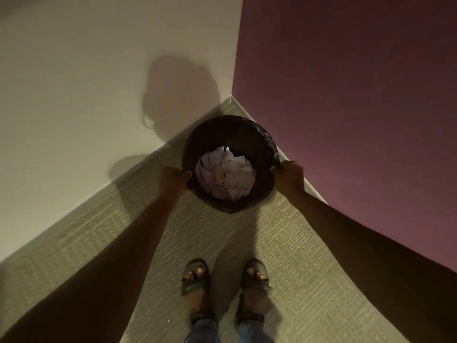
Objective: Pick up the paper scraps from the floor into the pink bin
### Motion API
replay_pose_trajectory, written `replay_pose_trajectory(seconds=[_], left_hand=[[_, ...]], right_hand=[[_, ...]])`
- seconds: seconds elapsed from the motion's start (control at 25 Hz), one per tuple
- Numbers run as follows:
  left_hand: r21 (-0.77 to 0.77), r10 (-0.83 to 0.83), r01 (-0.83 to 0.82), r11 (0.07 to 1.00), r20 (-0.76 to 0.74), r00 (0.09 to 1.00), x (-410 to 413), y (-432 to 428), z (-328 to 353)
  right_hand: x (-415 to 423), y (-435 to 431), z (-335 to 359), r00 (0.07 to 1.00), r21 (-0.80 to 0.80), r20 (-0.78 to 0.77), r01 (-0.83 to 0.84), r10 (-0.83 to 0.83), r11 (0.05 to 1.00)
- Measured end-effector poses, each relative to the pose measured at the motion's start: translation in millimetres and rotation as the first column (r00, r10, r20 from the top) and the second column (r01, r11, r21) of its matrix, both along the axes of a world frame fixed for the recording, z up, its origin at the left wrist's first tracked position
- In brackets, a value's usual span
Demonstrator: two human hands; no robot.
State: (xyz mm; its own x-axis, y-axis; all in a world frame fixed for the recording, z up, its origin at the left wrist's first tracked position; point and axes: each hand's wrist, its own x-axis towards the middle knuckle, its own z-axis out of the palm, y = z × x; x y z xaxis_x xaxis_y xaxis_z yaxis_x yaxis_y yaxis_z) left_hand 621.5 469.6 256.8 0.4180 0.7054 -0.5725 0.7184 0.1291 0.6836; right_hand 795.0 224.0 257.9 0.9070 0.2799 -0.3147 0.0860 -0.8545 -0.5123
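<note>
A round bin (232, 129) lined with a black bag stands in the corner of the room; its pink colour is hidden by the liner. White and pale paper scraps (226, 175) fill its bottom. My left hand (173, 178) grips the bin's left rim. On the opposite side, my right hand (289, 174) grips the right rim. Both arms reach straight out from me. No loose scraps show on the carpet around the bin.
A cream wall (86, 95) meets a purple wall (358, 95) right behind the bin. Grey-green carpet (284, 256) covers the floor. My two feet in sandals (225, 288) stand a short way in front of the bin.
</note>
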Motion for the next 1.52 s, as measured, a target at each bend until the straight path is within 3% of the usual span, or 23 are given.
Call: replay_pose_trajectory(seconds=[0.44, 0.68, 1.0, 1.16, 1.28, 1.4, 1.52], left_hand=[[0.084, -0.038, 0.047, 0.995, -0.106, 0.994, 17, 3, -51], [0.193, -0.149, 0.182, 0.964, -0.177, 0.973, 24, -8, -49], [0.156, -0.132, 0.151, 0.976, -0.123, 0.984, 18, -10, -60], [0.100, -0.138, 0.152, 0.983, -0.129, 0.982, 2, -8, -77], [0.055, -0.109, 0.118, 0.991, -0.153, 0.982, 1, -14, -65], [0.340, -0.212, 0.298, 0.892, -0.266, 0.940, 4, -31, -34], [0.597, -0.452, 0.516, 0.615, -0.269, 0.850, 7, -45, -21]], right_hand=[[9, 7, -53, 1.000, -0.080, -0.026, 0.002, -0.004, 0.997], [5, -5, -65, 1.000, -0.062, -0.024, -0.015, 0.014, 0.998], [-7, -3, -66, 0.999, -0.004, -0.022, 0.035, -0.035, 0.999], [-11, 0, -63, 0.993, -0.034, -0.118, 0.027, -0.031, 0.999], [-19, 4, -54, 0.999, -0.151, 0.025, -0.019, 0.023, 0.988], [-32, 10, -42, 0.943, -0.204, 0.249, -0.171, 0.220, 0.964], [-45, 24, -46, 0.853, -0.201, 0.304, -0.378, 0.424, 0.904]])
